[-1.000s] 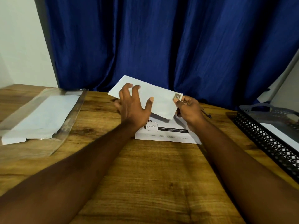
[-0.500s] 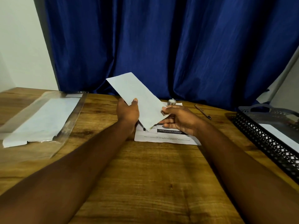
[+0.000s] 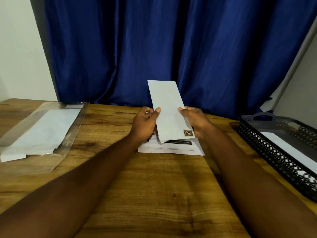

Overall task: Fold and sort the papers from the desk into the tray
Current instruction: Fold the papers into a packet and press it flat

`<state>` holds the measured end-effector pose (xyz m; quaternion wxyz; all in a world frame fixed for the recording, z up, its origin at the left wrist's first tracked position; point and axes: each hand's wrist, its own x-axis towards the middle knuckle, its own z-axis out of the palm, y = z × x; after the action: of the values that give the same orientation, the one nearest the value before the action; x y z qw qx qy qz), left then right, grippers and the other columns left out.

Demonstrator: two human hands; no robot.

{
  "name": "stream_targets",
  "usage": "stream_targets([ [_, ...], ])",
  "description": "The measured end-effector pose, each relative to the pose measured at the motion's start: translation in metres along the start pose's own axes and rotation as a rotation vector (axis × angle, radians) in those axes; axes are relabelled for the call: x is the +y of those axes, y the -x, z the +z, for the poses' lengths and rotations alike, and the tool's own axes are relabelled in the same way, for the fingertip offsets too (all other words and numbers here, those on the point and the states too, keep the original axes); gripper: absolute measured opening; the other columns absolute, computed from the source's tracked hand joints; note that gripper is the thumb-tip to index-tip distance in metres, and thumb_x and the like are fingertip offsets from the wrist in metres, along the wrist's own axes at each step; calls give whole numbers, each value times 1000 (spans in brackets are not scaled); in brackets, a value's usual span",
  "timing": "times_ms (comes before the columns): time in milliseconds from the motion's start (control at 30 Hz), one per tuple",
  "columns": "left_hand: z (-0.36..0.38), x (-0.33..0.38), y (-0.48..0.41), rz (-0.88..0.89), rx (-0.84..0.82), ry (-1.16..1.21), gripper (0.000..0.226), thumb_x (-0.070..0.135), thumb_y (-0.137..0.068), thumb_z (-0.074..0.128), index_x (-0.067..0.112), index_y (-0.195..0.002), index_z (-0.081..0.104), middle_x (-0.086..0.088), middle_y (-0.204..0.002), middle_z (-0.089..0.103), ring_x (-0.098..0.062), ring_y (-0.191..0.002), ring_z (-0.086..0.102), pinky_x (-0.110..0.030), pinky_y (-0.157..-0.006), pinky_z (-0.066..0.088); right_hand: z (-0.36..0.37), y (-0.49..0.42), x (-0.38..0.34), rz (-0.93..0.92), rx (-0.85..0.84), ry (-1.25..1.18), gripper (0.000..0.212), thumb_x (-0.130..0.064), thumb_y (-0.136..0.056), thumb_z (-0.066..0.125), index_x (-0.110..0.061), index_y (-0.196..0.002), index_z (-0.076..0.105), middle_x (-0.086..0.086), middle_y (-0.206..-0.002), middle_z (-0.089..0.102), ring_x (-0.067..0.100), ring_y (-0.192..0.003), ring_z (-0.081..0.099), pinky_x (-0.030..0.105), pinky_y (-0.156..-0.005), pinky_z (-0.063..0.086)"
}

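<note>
Left hand [image 3: 146,125]: thumb pressed on the left edge of the folded paper [image 3: 169,107], fingers curled behind it
Right hand [image 3: 195,121]: pinches the opposite edge, thumb on the front face
Folded paper: held upright above the wooden desk [image 3: 154,194], over a printed sheet [image 3: 171,149] lying flat, well apart from the mesh tray [image 3: 274,157] at the right
Risk, grip: thin paper held by its edges only; if one pinch slackens, the fold may spring open or the strip may slip down
Risk, transfer: a corner may snag on the tray's perforated wall and crumple
Paper: matte, pale, a long narrow rectangle with a small brown mark [image 3: 188,133] at its lower right corner
Tray: black openwork lattice, a white sheet [image 3: 291,152] inside
Desk: warm brown, strong grain
Plastic sleeve [image 3: 68,140]: clear, glossy, white paper within
</note>
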<state>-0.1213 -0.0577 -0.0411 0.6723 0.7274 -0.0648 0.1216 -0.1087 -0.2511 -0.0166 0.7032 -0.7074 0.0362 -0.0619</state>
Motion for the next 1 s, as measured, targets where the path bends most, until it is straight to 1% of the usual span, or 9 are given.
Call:
stream_targets([
  [100,3,6,-1,12,34,1,39,51,-101,58,12,-103,60,-7,-87,72,-17,-61,68,-25,-47,48,-13,3,-13,8,50,-3,16,-19,-107,62,-9,-111,73,12,-111,80,27,-99,76,42,-89,63],
  [200,20,21,0,31,-16,13,37,52,-103,54,15,-101,59,-7,-95,72,-25,-71,69,-37,-58,58,-43,12,-34,-23,135,62,14,-17,-108,59,-11,-107,72,9,-106,80,25,-95,74,35,-75,61],
  [267,37,31,3,50,-71,7,36,50,-103,54,15,-97,59,-6,-95,72,-25,-70,69,-45,-69,60,-69,20,-54,-35,218,109,14,-16,-106,57,-14,-103,71,10,-106,77,27,-92,73,35,-74,59],
  [367,69,45,10,68,-147,8,39,48,-103,57,9,-100,60,-6,-94,73,-22,-69,67,-49,-67,61,-113,34,-83,-63,329,168,14,-14,-102,58,-16,-95,70,10,-104,75,26,-88,70,35,-76,59],
  [433,94,54,18,93,-202,-19,41,47,-102,59,6,-100,60,-6,-92,73,-20,-67,67,-46,-63,61,-144,40,-100,-64,445,274,12,-15,-100,59,-12,-108,68,14,-115,70,32,-99,65,39,-89,55],
  [567,149,64,36,128,-289,-44,42,48,-101,60,8,-91,59,-9,-84,73,-14,-58,63,-27,-53,51,-212,59,-125,44,600,488,42,-13,-109,42,6,-145,52,26,-146,54,41,-132,54,38,-94,42],
  [700,200,68,60,98,-350,-25,38,51,-100,60,18,-81,57,-4,-78,71,-17,-59,64,-35,-54,53,-278,89,-122,65,694,699,43,-15,-106,43,9,-140,56,29,-136,60,42,-114,62,37,-81,41],
  [833,239,67,82,89,-386,-60,42,49,-99,62,9,-86,62,-11,-83,75,-22,-61,67,-47,-69,61,-315,113,-93,190,641,784,29,-13,-104,45,2,-120,64,24,-108,58,34,-81,61,31,-67,45],
  [1000,260,66,97,41,-422,-92,43,49,-98,63,7,-89,66,-13,-88,76,-35,-78,73,-52,-81,61,-324,128,-53,342,459,856,22,-8,-102,53,-15,-122,56,20,-114,60,38,-101,62,41,-84,52],
])
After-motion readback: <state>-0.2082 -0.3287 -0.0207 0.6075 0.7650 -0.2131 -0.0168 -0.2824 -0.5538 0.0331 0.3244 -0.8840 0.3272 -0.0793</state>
